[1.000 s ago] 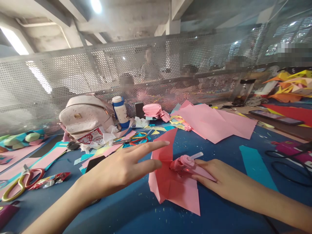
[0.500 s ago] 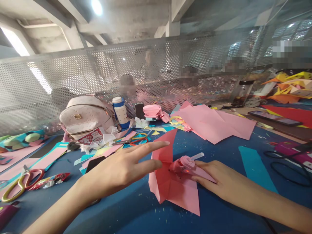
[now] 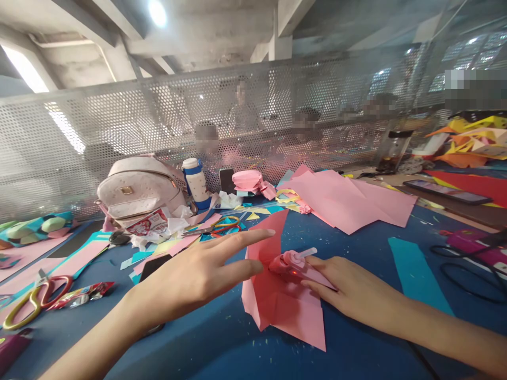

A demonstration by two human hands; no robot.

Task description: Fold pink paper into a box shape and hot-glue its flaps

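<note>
A folded pink paper piece [image 3: 277,301] lies on the blue table [image 3: 222,343] in front of me. My left hand [image 3: 198,274] reaches in from the left, fingers stretched out, index finger over the paper's raised flap and middle finger touching its left fold. My right hand [image 3: 348,290] comes from the right and is closed on a small pink hand-held tool [image 3: 291,262], whose tip rests on the paper near the fold. A white stub sticks out of the tool's top.
Loose pink sheets [image 3: 348,198] lie behind. A beige bag [image 3: 137,190], a white-and-blue bottle [image 3: 196,182] and paper scraps crowd the back left; scissors [image 3: 29,301] at the left, a teal strip [image 3: 415,272] and black cables [image 3: 471,269] at the right. A perforated metal screen [image 3: 119,126] with people behind.
My right hand has slid the pink tool a little to the left along the paper. The left hand has stayed in place.
</note>
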